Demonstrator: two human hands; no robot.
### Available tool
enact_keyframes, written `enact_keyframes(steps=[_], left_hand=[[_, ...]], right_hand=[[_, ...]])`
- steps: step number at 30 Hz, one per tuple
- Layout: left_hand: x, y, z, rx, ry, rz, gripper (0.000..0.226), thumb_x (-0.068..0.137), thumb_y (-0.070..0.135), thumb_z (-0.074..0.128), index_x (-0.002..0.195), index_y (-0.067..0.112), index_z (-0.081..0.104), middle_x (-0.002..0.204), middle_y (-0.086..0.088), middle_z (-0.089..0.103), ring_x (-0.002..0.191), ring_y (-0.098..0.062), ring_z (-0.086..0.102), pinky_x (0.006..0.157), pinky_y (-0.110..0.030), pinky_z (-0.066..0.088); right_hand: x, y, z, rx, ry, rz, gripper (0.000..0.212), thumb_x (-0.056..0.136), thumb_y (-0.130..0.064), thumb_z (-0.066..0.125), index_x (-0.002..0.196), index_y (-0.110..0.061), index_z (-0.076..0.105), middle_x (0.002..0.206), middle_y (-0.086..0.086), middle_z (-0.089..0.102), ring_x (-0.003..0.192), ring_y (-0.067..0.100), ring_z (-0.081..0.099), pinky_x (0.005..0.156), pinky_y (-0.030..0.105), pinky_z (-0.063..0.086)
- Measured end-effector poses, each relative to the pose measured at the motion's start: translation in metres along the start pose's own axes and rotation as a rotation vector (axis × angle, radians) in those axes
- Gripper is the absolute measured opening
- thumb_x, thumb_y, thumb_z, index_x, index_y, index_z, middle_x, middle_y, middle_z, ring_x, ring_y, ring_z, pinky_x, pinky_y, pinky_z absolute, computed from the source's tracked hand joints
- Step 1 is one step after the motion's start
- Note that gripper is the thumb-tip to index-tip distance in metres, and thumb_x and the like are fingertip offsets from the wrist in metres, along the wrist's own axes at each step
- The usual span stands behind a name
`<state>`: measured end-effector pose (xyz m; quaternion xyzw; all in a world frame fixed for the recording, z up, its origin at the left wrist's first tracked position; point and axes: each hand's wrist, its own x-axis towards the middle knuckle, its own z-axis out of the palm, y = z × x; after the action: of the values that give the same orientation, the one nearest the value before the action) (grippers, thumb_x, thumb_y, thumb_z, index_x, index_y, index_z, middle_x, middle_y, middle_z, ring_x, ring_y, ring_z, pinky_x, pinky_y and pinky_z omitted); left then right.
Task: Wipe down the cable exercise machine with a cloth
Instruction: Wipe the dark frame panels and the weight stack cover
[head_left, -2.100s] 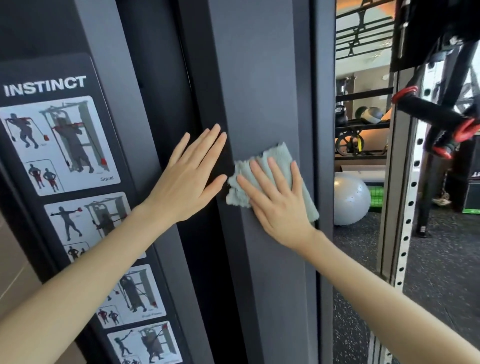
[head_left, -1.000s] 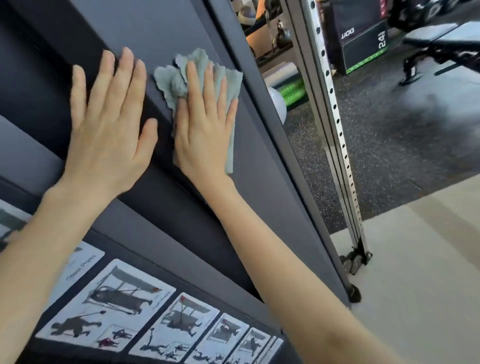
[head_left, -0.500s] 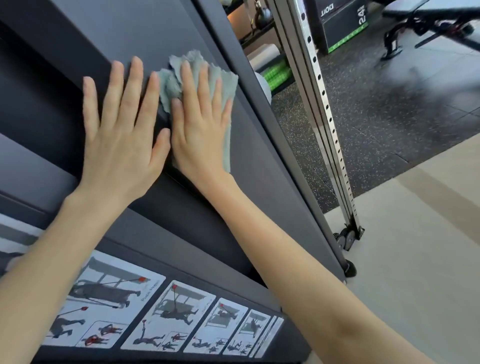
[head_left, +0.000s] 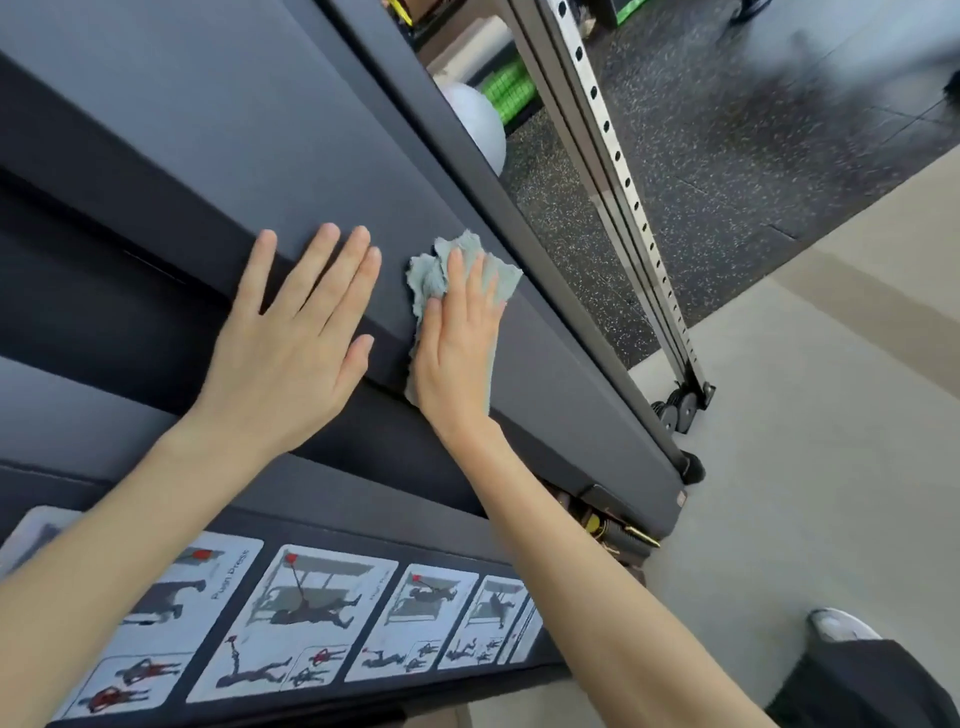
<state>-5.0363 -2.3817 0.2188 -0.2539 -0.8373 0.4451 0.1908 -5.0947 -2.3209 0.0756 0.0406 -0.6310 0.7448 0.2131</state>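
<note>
Dark matte panelling of the cable exercise machine (head_left: 249, 145) fills our view, with speckled gym floor (head_left: 727, 156) beyond. Straight fingers (head_left: 456, 273) of our right hand (head_left: 457, 348) press the cloth (head_left: 427, 280) flat on that panelling — soft, light, apt to bunch, so a broad palm should hold it best. Our left hand (head_left: 291, 353) rests flat just beside it, fingers straight — gripping nothing.

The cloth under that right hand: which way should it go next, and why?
Probably slide the cloth along the dark panel toward its floor end. The right hand presses it flat there, a bare stretch of panel runs from it to the bottom edge, and the left hand rests flat beside it, seemingly as a brace.
</note>
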Motion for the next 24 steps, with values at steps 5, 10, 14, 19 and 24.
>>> enact_keyframes(steps=[5,10,14,19,24], left_hand=[[0.001,0.016,0.008,-0.087,0.017,-0.072,0.057,0.100,0.024,0.030,0.151,0.001,0.021,0.158,-0.017,0.019,0.146,-0.032,0.013,0.116,-0.050,-0.010],[0.002,0.031,0.012,-0.124,0.017,-0.104,0.058,0.100,0.023,0.030,0.152,0.002,0.016,0.159,-0.017,0.016,0.147,-0.032,0.010,0.115,-0.050,-0.013],[0.007,0.045,0.020,-0.124,0.031,-0.099,0.058,0.101,0.024,0.030,0.152,0.002,0.016,0.159,-0.016,0.017,0.147,-0.032,0.013,0.116,-0.051,-0.010],[0.004,0.061,0.036,-0.127,0.040,-0.048,0.054,0.103,0.022,0.027,0.152,0.000,0.018,0.158,-0.017,0.019,0.146,-0.033,0.018,0.117,-0.050,-0.010],[-0.002,0.065,0.041,-0.120,0.060,-0.072,0.052,0.104,0.020,0.026,0.152,0.000,0.018,0.158,-0.018,0.020,0.146,-0.033,0.018,0.117,-0.050,-0.011]], right_hand=[[0.019,-0.019,0.009,0.036,0.006,-0.233,0.048,0.099,-0.017,0.029,0.142,0.004,0.036,0.150,0.025,0.031,0.144,0.037,0.018,0.115,0.057,0.011],[-0.019,0.047,-0.014,0.003,0.017,-0.051,0.048,0.101,-0.015,0.024,0.146,0.000,0.029,0.154,0.015,0.024,0.147,0.021,0.009,0.119,0.051,0.006],[-0.029,0.076,-0.023,0.028,0.008,0.183,0.052,0.100,-0.022,0.018,0.150,-0.009,0.015,0.159,0.013,0.012,0.148,0.021,0.001,0.118,0.052,0.005],[-0.005,0.026,-0.009,0.062,0.032,-0.029,0.046,0.099,-0.006,0.035,0.144,0.004,0.030,0.152,0.023,0.027,0.145,0.027,0.011,0.118,0.053,0.006],[-0.001,0.035,-0.009,0.067,-0.007,-0.122,0.047,0.101,-0.016,0.028,0.144,0.004,0.032,0.153,0.024,0.026,0.146,0.033,0.011,0.119,0.048,0.002]])
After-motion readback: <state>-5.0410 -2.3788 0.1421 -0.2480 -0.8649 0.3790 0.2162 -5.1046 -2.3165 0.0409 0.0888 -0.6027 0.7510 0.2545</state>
